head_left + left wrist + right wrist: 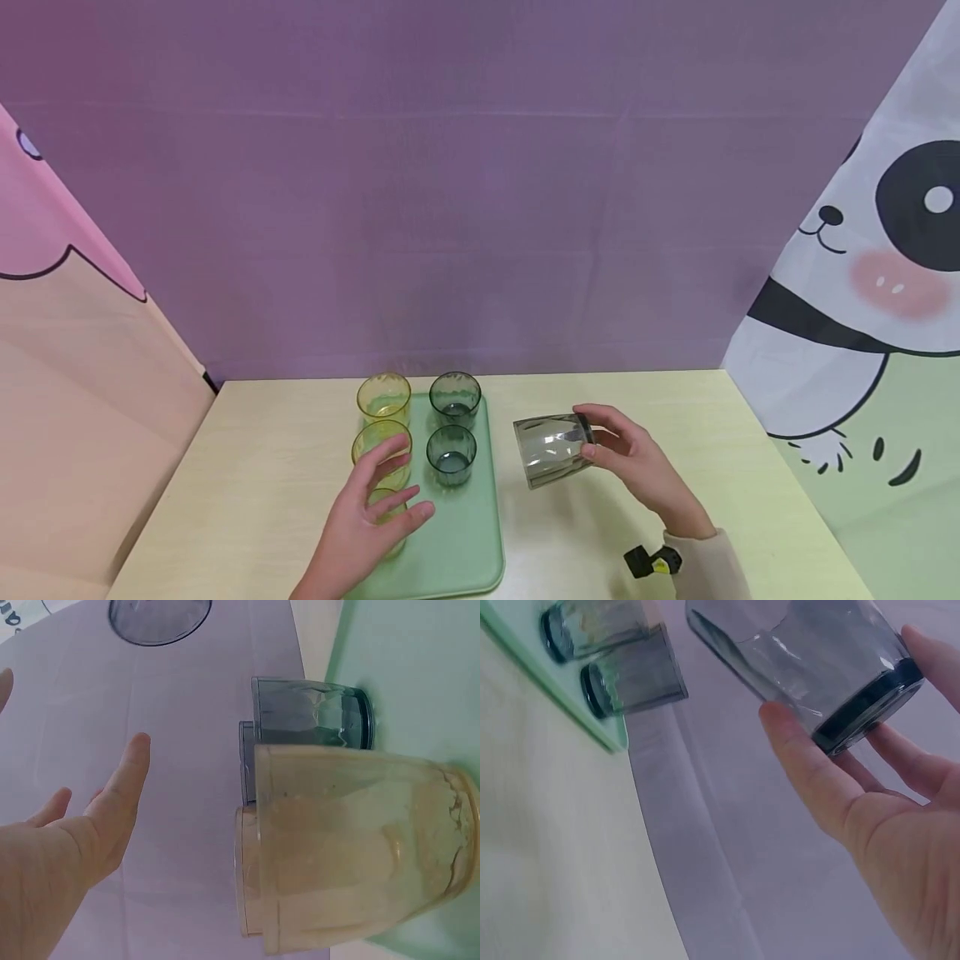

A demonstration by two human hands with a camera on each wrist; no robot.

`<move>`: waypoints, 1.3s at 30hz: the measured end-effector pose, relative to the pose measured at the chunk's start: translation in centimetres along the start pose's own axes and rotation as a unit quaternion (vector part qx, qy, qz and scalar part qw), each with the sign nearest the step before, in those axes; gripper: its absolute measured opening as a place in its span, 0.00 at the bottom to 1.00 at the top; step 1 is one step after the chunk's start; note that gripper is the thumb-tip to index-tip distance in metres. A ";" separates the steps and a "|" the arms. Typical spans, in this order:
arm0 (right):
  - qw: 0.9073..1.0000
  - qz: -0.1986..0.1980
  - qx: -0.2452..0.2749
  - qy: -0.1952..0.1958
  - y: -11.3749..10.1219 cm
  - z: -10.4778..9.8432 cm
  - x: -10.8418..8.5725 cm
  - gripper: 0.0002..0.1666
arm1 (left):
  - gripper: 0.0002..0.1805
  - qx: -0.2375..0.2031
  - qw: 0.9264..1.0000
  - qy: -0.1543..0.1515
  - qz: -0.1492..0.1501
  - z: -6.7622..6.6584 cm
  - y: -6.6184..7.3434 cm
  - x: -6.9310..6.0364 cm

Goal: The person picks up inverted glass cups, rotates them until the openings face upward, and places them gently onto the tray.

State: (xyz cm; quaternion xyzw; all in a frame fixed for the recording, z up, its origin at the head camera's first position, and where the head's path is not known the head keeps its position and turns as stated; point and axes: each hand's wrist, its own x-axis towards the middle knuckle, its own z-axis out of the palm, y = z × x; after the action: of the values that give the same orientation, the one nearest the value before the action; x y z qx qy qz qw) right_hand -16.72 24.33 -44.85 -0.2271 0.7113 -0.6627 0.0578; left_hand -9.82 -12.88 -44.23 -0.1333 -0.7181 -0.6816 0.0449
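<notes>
My right hand [645, 471] grips a smoky grey glass [551, 450] near its thick base. The glass is in the air over the table, lying nearly sideways with its mouth to the left. In the right wrist view, thumb and fingers pinch this tumbler [817, 660] from both sides. My left hand [363, 525] hovers above the tray's left side, fingers spread and holding nothing. Below it are a yellow glass [365, 442] and a second, mostly hidden yellow glass [397, 546]. Another yellow glass [384, 396] stands farther back.
A green tray [465, 554] lies on the pale wooden table [225, 500]. Two dark grey glasses [452, 458] stand upright on it in a column beside the yellow ones. A purple backdrop [480, 208] rises behind the table, with printed panels at both sides.
</notes>
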 end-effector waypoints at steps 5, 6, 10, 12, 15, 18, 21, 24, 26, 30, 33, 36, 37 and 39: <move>0.999 -0.007 0.040 -0.007 -0.1 0.5 0.0 0.27 | 0.44 -0.008 1.000 -0.003 0.000 0.2 -0.1 0.0; 0.999 -0.008 0.047 -0.007 -0.1 0.6 0.0 0.27 | 0.44 -0.011 1.000 -0.003 0.001 0.3 0.0 0.1; 0.996 -0.023 0.083 -0.016 -0.2 0.7 0.0 0.28 | 0.45 -0.016 1.000 -0.002 0.004 0.6 0.0 0.1; 0.994 -0.030 0.104 -0.019 -0.3 0.8 0.0 0.28 | 0.45 -0.020 1.000 -0.003 0.007 0.8 0.1 0.2; 0.990 -0.041 0.130 -0.024 -0.3 1.0 0.0 0.27 | 0.45 -0.024 1.000 -0.005 0.012 1.0 0.2 0.3; 0.988 -0.043 0.148 -0.027 -0.4 1.1 0.1 0.27 | 0.45 -0.032 0.999 -0.011 0.017 1.3 0.2 0.5; 0.986 -0.045 0.161 -0.027 -0.4 1.3 0.2 0.27 | 0.45 -0.042 0.999 -0.020 0.021 1.6 0.2 0.8; 0.984 -0.050 0.169 -0.032 -0.4 1.5 0.2 0.27 | 0.46 -0.046 0.998 -0.025 0.021 1.9 0.2 1.0; 0.983 -0.051 0.172 -0.037 -0.4 1.7 0.3 0.26 | 0.46 -0.046 0.998 -0.026 0.018 2.1 0.1 1.1; 0.982 -0.051 0.177 -0.043 -0.3 2.0 0.4 0.26 | 0.47 -0.049 0.998 -0.027 0.004 2.6 0.1 1.3; 0.981 -0.054 0.179 -0.045 -0.2 2.3 0.5 0.26 | 0.47 -0.051 0.998 -0.030 0.004 3.0 0.1 1.4; 0.982 -0.053 0.177 -0.047 -0.2 2.5 0.6 0.26 | 0.48 -0.051 0.998 -0.034 0.008 3.3 0.1 1.6; 0.982 -0.053 0.176 -0.048 -0.3 2.6 0.6 0.26 | 0.48 -0.053 0.998 -0.037 0.009 3.4 0.1 1.6; 0.982 -0.051 0.175 -0.048 -0.4 2.8 0.7 0.26 | 0.48 -0.053 0.998 -0.041 0.010 3.6 0.1 1.7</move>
State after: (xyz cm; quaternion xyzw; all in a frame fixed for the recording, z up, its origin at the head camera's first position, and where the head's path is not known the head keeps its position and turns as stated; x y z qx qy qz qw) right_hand -16.13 21.46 -44.67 -0.2814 0.5679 -0.7674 0.0967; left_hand -10.97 -9.06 -43.96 -0.1703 -0.6807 -0.7123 0.0154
